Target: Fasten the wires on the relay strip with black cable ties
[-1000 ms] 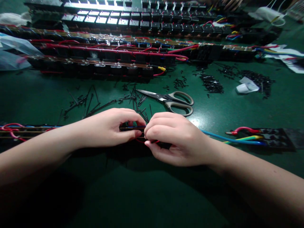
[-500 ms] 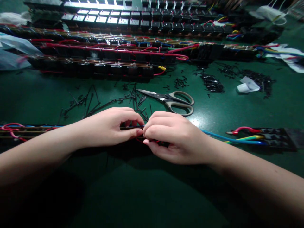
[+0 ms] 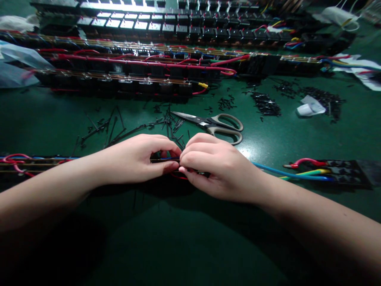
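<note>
A long black strip with brass rods and coloured wires [image 3: 41, 162] lies across the table beneath both hands. My left hand [image 3: 143, 159] is closed around its middle, thumb on the near side and fingers on the far side. Right beside it, my right hand [image 3: 220, 167] pinches at the strip with thumb and fingertips together; what sits between them is hidden. A thin red wire shows just under the fingertips. From beyond my right hand a blue wire [image 3: 270, 170] runs to a black end piece [image 3: 348, 172], which also carries a red lead [image 3: 308, 161] and a yellow-green one.
Scissors [image 3: 204, 122] lie just beyond my hands, points to the left. Black cable ties [image 3: 113, 129] are scattered left of them, with piles of small black pieces [image 3: 266, 104] and a white cup-like piece [image 3: 309, 108] to the right. Several wired strips [image 3: 149, 67] fill the back.
My right hand has shifted slightly upward, its fingers still at the same spot on the strip. The left hand has hardly moved.
</note>
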Action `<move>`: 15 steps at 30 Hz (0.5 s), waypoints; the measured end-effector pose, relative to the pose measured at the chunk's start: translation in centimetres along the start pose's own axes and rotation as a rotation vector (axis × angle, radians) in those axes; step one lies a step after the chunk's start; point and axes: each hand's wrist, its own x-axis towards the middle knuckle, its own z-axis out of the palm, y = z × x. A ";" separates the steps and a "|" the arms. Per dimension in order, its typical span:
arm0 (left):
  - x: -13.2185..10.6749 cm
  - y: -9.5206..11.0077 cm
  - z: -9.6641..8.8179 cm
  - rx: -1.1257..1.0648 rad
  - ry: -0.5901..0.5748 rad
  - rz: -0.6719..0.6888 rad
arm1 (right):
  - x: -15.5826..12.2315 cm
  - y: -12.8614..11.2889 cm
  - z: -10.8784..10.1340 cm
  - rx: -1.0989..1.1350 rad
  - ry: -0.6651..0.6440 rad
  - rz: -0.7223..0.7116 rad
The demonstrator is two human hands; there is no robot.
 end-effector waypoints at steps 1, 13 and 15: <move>0.0 0.0 0.0 0.007 0.001 0.006 | 0.0 0.0 0.0 0.008 -0.002 -0.002; -0.1 0.1 -0.2 -0.024 0.025 0.038 | 0.1 0.1 -0.1 0.066 -0.002 -0.008; -0.1 0.2 -0.1 -0.010 0.049 0.052 | 0.1 0.1 -0.1 0.071 0.010 -0.022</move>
